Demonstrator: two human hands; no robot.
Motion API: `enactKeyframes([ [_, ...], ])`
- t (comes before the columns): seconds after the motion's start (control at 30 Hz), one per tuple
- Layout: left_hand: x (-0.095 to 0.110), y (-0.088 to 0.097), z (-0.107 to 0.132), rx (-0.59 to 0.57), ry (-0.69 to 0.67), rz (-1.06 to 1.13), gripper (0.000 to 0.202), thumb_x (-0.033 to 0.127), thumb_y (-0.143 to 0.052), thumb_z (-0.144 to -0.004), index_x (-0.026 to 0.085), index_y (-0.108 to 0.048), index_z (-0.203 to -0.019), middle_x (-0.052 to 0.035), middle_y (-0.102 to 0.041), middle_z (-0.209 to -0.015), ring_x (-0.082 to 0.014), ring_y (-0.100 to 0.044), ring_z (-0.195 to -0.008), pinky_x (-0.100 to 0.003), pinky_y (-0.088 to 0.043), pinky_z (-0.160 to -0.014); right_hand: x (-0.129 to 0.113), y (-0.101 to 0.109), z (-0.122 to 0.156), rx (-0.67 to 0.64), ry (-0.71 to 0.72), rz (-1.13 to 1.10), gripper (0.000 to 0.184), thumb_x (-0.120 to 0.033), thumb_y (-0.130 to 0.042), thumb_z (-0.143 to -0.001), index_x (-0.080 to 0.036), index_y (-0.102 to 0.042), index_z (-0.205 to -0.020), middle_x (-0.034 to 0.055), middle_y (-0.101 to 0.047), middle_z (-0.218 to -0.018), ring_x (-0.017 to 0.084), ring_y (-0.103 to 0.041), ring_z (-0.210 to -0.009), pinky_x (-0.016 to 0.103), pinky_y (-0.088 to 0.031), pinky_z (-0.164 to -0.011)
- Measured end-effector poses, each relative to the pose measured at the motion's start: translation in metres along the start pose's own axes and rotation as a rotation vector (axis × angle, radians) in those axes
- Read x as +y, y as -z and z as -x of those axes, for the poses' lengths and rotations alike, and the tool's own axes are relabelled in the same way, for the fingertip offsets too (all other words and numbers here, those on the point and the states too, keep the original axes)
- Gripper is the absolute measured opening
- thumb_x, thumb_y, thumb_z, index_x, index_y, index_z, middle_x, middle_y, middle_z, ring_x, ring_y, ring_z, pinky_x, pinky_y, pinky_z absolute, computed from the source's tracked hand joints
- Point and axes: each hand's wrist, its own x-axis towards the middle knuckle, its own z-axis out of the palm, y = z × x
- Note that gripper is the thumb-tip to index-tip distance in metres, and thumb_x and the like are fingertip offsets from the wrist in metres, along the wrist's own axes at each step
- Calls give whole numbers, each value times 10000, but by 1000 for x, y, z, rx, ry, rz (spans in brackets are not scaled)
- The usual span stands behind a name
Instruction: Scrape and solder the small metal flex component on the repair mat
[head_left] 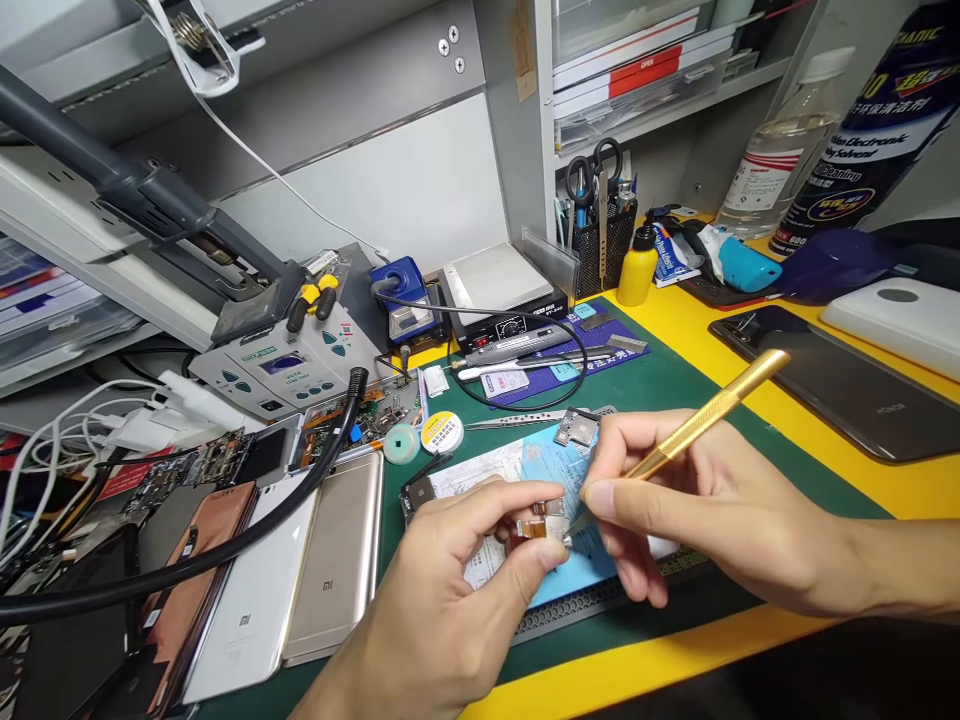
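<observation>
Green repair mat on a yellow bench: the left hand is clenched in a pinch on a small circuit part, held above the mat at 6 o'clock, apparently to present it to the gold-handled tool gripped pen-fashion in the right hand, its tip at or just beside the part. Tweezers lie at 12 o'clock; a black hose crosses the phones at 9 o'clock, away from the hands.
</observation>
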Motion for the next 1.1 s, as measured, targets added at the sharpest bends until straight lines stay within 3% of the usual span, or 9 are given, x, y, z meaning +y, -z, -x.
enactKeyframes([
  [0.47, 0, 0, -2, 3, -13, -4, 212, 168, -711, -908, 206, -773, -1107, 37, -792, -907, -88, -740, -816, -124, -554, -775, 3, -2, 1, -36, 5, 32, 243, -245, -836, -839, -192, -601, -806, -17, -676, -615, 115, -653, -517, 184, -553, -492],
  [0.63, 0, 1, 0, -17, 40, 26, 222, 201, -710, -917, 202, -777, -1129, 11, -810, -970, -103, -748, -850, -141, -559, -799, 0, 0, 1, -8, -8, -2, 255, -235, -834, -833, -185, -594, -763, -15, -683, -618, 126, -668, -497, 192, -564, -471],
  [0.93, 7, 2, -3, -29, 95, 49, 238, 229, -694, -909, 197, -790, -1124, 27, -776, -860, -95, -713, -768, -156, -552, -772, 0, 0, -2, -6, -21, -32, 244, -195, -832, -827, -177, -598, -761, -15, -692, -619, 127, -687, -502, 176, -561, -459],
  [1.1, 6, 2, -1, -20, 90, 49, 260, 211, -671, -901, 193, -790, -1133, 8, -779, -863, -118, -716, -762, -203, -575, -786, -3, 2, -4, -11, -26, -53, 271, -279, -833, -855, -168, -600, -774, 7, -700, -609, 142, -691, -491, 192, -563, -450],
])
